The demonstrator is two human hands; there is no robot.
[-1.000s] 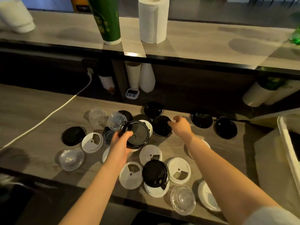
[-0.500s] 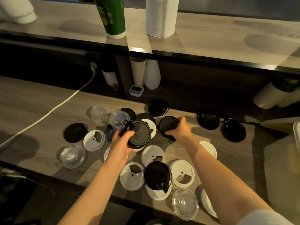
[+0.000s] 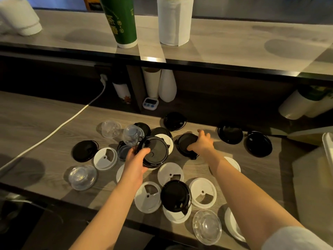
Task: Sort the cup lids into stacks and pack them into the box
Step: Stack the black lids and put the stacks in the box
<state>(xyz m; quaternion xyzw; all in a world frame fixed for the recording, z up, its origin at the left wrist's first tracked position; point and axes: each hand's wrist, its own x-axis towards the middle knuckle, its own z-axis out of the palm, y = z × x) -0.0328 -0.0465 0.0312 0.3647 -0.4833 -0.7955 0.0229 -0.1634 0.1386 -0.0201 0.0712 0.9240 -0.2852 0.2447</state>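
Black, white and clear cup lids lie scattered over the wooden counter (image 3: 36,127). My left hand (image 3: 135,163) holds a small stack of black lids (image 3: 155,152) just above the pile. My right hand (image 3: 202,144) grips another black lid (image 3: 185,143) at its right rim, lifting that edge off the counter. More black lids (image 3: 229,134) (image 3: 259,144) (image 3: 174,120) lie behind and to the right. White lids (image 3: 105,158) (image 3: 202,193) and clear lids (image 3: 82,177) (image 3: 207,226) sit nearer to me. The white box (image 3: 327,150) shows only its edge at the far right.
A white power cord (image 3: 59,126) runs across the counter's left part. Under the upper shelf stand paper cups (image 3: 152,83), a small timer (image 3: 150,102) and cup stacks lying on their side (image 3: 299,105). On the shelf stand a green cup stack (image 3: 120,20) and a paper towel roll (image 3: 173,18).
My right hand reached forward and down from open above the counter onto a black lid and took hold of it. My left hand kept its black stack in place.
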